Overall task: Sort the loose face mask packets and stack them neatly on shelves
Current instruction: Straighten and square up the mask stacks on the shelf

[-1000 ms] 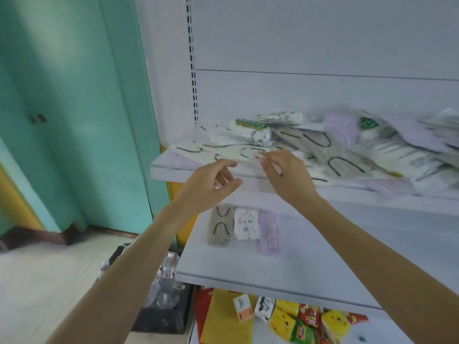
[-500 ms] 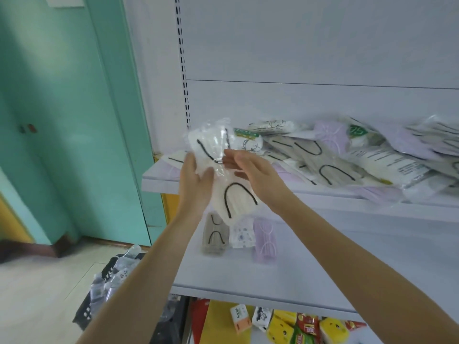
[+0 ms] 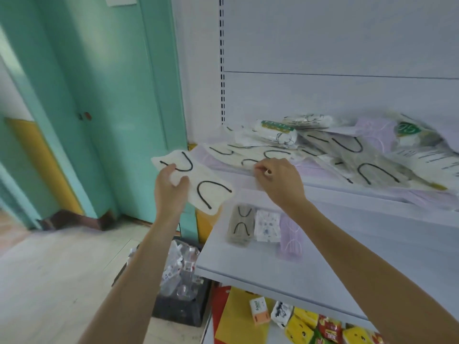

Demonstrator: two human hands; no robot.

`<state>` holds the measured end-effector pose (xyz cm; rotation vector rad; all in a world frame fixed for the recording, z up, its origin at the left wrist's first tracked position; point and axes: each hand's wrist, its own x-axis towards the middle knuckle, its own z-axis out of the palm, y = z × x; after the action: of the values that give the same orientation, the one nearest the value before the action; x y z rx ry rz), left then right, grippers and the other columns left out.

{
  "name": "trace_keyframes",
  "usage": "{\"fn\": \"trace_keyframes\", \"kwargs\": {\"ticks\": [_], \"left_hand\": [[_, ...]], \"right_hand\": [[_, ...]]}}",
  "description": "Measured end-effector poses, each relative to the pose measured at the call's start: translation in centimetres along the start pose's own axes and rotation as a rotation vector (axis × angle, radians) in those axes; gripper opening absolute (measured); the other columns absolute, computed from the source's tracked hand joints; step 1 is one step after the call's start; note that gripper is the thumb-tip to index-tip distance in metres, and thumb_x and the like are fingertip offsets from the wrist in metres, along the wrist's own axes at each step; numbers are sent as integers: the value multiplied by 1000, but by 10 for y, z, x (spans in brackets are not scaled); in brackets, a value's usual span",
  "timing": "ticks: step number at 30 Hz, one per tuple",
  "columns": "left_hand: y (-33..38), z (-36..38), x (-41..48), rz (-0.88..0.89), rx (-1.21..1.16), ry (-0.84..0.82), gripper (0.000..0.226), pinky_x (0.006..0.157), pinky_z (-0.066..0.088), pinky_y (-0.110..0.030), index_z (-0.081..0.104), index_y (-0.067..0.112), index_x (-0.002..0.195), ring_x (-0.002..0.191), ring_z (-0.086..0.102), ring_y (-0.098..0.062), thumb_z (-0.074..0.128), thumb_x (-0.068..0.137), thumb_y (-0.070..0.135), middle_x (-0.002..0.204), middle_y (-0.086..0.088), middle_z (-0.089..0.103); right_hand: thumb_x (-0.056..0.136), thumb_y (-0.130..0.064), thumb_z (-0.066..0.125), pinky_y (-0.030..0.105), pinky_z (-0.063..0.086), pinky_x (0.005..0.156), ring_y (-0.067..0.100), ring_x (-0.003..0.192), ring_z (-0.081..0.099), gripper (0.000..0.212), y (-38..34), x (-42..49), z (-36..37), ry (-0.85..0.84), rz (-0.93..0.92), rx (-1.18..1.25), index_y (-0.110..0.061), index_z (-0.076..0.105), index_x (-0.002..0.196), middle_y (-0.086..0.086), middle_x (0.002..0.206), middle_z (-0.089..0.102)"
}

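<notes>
No packet print can be read clearly. A cream mask packet [image 3: 196, 184] with black ear loops is clamped in the left hand [image 3: 171, 189], off the upper shelf [image 3: 347, 192] edge. The right hand [image 3: 278, 180], on that packet half a second ago, is now pinched on the loose pile [image 3: 335, 150]. Three sorted stacks [image 3: 263, 227] lie on the lower shelf [image 3: 248, 264].

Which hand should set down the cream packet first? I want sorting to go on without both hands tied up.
Left, probably. The left hand already grips the cream packet clear of the shelves, above the sorted row on the lower shelf. The right hand is pinching at the loose pile.
</notes>
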<state>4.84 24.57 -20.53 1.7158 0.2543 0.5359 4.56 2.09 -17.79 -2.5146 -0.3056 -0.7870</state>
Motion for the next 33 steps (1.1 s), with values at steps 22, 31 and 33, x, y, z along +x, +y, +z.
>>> {"fn": "trace_keyframes", "kwargs": {"ticks": [22, 31, 33], "left_hand": [[7, 13, -7, 3, -94, -189, 58, 70, 43, -20, 45, 24, 136, 97, 55, -10, 49, 84, -3, 133, 1, 50], [13, 14, -15, -66, -141, -199, 38, 101, 36, -30, 55, 24, 128, 122, 47, -12, 54, 93, 38, 136, 6, 52], [18, 15, -19, -56, -243, -287, 32, 98, 41, -32, 64, 26, 112, 111, 56, -12, 54, 89, 46, 120, 6, 63]], "right_hand": [[89, -50, 50, 35, 21, 104, 27, 123, 38, 53, 23, 11, -14, -238, 55, -272, -17, 51, 130, 8, 128, 49], [95, -22, 50, 21, 32, 64, 17, 78, 52, 22, -14, -20, -18, 68, 109, 230, -11, 69, 98, 3, 91, 55], [93, -22, 55, 22, 39, 74, 17, 87, 56, 21, -33, -32, -15, -60, 5, 311, -10, 70, 100, 2, 97, 58]]}}
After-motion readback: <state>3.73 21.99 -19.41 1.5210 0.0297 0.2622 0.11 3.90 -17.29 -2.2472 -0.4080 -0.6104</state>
